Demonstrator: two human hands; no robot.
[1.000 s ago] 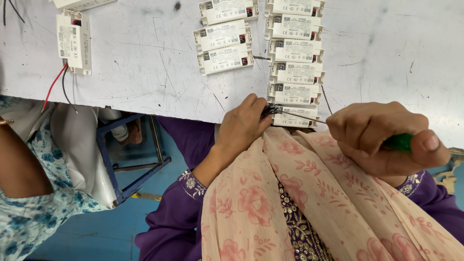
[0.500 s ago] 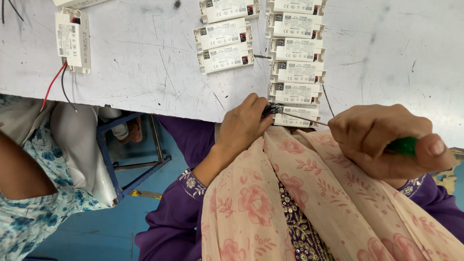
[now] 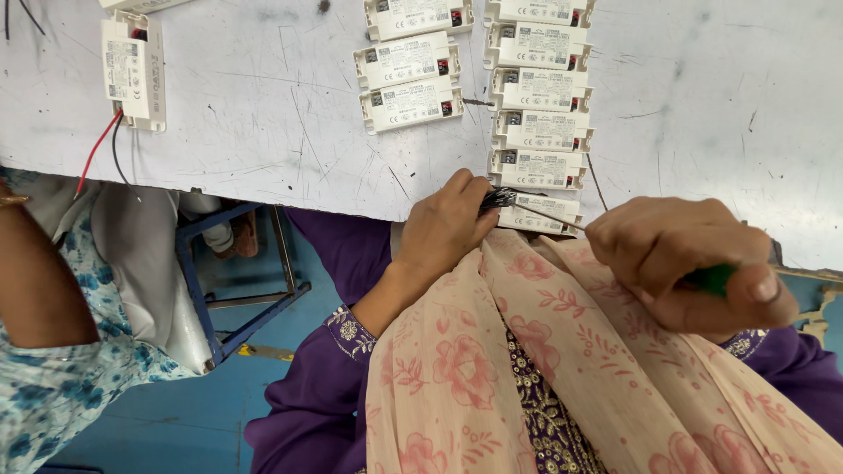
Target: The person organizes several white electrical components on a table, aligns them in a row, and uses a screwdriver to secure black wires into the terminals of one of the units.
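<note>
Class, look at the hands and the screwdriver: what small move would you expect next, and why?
Probably a turn of the green-handled screwdriver: the right hand grips it with its tip at the white box on the table edge, where the left hand pinches dark wires.

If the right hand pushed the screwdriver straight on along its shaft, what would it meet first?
Probably the small black part pinched in the left hand: the screwdriver held by the right hand already points there, though depth is unclear.
</note>
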